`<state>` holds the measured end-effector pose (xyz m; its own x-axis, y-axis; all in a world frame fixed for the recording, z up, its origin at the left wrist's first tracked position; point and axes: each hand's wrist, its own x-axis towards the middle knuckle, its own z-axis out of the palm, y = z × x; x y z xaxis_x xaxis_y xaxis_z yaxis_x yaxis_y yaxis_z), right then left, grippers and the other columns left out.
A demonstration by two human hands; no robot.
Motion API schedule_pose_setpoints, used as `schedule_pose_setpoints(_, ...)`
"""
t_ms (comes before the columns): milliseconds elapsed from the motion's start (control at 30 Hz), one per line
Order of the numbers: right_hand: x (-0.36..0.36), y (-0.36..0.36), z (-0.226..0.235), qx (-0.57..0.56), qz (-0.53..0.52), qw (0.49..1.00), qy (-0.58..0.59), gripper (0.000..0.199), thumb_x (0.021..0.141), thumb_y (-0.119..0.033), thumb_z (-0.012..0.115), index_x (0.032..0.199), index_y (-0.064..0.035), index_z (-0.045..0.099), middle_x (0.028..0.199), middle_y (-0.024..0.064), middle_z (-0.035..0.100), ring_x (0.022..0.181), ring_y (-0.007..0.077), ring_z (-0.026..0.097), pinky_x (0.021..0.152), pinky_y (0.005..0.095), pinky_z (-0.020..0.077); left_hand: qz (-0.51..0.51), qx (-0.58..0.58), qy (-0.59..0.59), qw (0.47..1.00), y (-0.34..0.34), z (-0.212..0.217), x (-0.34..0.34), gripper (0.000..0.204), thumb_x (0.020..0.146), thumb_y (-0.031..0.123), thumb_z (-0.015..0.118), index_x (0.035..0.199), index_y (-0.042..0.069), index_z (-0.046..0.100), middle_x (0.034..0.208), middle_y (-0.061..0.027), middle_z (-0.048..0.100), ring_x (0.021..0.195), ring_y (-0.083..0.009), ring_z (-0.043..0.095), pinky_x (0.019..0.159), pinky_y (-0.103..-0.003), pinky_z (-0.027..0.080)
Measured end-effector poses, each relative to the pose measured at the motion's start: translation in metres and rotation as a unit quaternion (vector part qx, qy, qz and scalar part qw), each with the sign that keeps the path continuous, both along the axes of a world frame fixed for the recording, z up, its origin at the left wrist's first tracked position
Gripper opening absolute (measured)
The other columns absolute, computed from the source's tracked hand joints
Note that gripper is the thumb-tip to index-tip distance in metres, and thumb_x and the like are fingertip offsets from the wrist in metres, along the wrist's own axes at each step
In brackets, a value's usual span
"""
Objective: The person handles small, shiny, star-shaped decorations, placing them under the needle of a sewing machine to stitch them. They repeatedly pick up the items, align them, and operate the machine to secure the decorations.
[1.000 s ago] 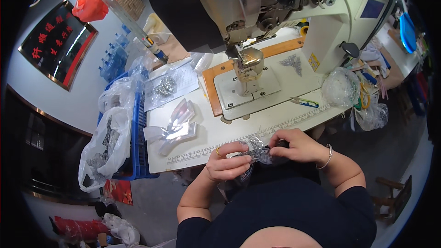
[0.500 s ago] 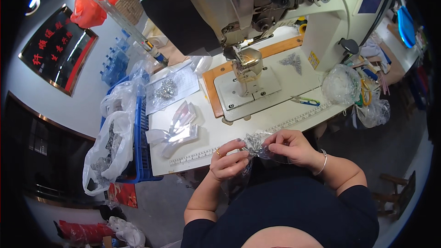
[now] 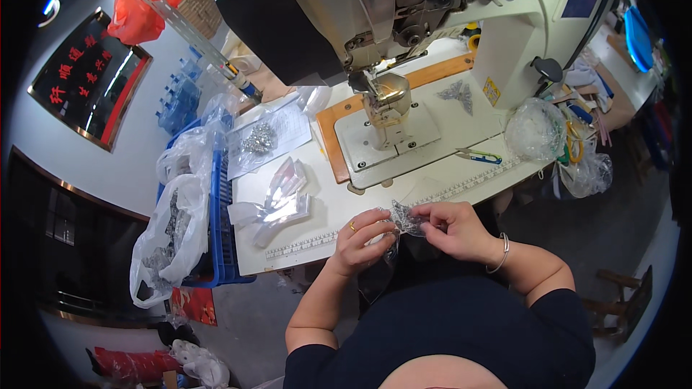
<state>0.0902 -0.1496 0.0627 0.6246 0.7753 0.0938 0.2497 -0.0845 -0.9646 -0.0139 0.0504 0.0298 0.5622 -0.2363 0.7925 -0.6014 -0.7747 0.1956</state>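
At the table's front edge, a silver, glittering beaded appliqué (image 3: 405,220) with clear film about it is pinched between my hands. My left hand (image 3: 362,242), a gold-coloured ring on one finger, is closed on its left side. My right hand (image 3: 457,229), below a bracelet on the wrist, is closed on its right side with thumb and fingertips. The film hangs partly below my left fingers. A sewing machine (image 3: 519,39) stands beyond, its presser foot (image 3: 390,94) over a metal plate. On the machine bed lies a similar wing-shaped silver appliqué (image 3: 457,95).
Thread snips (image 3: 478,155) lie behind a measuring tape (image 3: 461,189) along the table edge. Clear plastic strips (image 3: 277,202) and a silver bead pile (image 3: 259,138) on paper sit left. A blue basket (image 3: 225,230) holds white bags (image 3: 173,238). Right are a plastic-wrapped bundle (image 3: 535,130) and scissors (image 3: 574,145).
My left hand has turned and its fingers have moved up and slightly right over the appliqué. The appliqué has shifted and tilted a little, and my right hand has moved slightly.
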Motion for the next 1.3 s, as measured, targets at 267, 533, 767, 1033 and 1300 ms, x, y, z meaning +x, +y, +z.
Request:
schedule_pose_setpoints(267, 0.014, 0.012, -0.014, 0.033, -0.047, 0.998, 0.006, 0.022, 0.077, -0.002, 0.057, 0.058, 0.0018, 0.046, 0.084, 0.0101, 0.068, 0.055, 0.0066, 0.048, 0.054, 0.0238, 0.044, -0.038, -0.684, 0.273, 0.675, 0.003, 0.007, -0.004, 0.045, 0.082, 0.007, 0.061, 0.125, 0.009, 0.047, 0.129, -0.0209, 0.044, 0.109, -0.0365, 0.054, 0.092, -0.043, 0.046)
schedule_pose_setpoints(533, 0.021, 0.017, -0.006, -0.01, -0.012, 0.999, -0.047, 0.018, 0.075, -0.003, 0.057, 0.09, 0.001, 0.066, 0.052, 0.0034, 0.051, 0.048, 0.0074, 0.044, 0.051, 0.0243, 0.0418, -0.184, -0.553, 0.612, 0.535, 0.027, 0.017, 0.012, 0.065, 0.077, 0.026, 0.065, 0.128, -0.004, 0.04, 0.118, -0.0156, 0.057, 0.095, -0.0216, 0.061, 0.087, -0.03, 0.047)
schedule_pose_setpoints(767, 0.021, 0.016, 0.011, -0.041, -0.007, 0.992, -0.121, 0.02, 0.074, -0.001, 0.057, 0.091, 0.0, 0.066, 0.06, 0.0095, 0.058, 0.05, 0.0134, 0.053, 0.053, 0.0262, 0.0444, -0.24, -0.529, 0.569, 0.583, 0.019, 0.035, 0.017, 0.063, 0.074, 0.013, 0.071, 0.127, -0.003, 0.043, 0.116, -0.0123, 0.057, 0.098, -0.0209, 0.06, 0.089, -0.031, 0.044)
schedule_pose_setpoints(1033, 0.028, 0.017, 0.009, -0.064, 0.02, 0.99, -0.12, 0.018, 0.073, -0.001, 0.056, 0.088, 0.0027, 0.065, 0.062, 0.0106, 0.06, 0.051, 0.0132, 0.054, 0.052, 0.0275, 0.0447, 0.065, -0.27, 0.531, 0.801, 0.01, 0.046, 0.019, 0.041, 0.074, 0.006, 0.073, 0.112, 0.001, 0.059, 0.097, -0.0046, 0.066, 0.063, -0.0038, 0.055, 0.057, -0.018, 0.046)
schedule_pose_setpoints(1300, 0.056, 0.022, -0.005, -0.04, 0.146, 0.987, -0.058, 0.011, 0.072, -0.007, 0.059, 0.067, 0.0014, 0.055, 0.061, 0.007, 0.057, 0.059, 0.0133, 0.057, 0.055, 0.0265, 0.0446, -0.086, -0.363, 0.568, 0.734, 0.024, 0.017, 0.025, 0.044, 0.078, 0.009, 0.071, 0.116, -0.002, 0.052, 0.093, -0.0066, 0.063, 0.082, -0.0099, 0.059, 0.073, -0.023, 0.048)
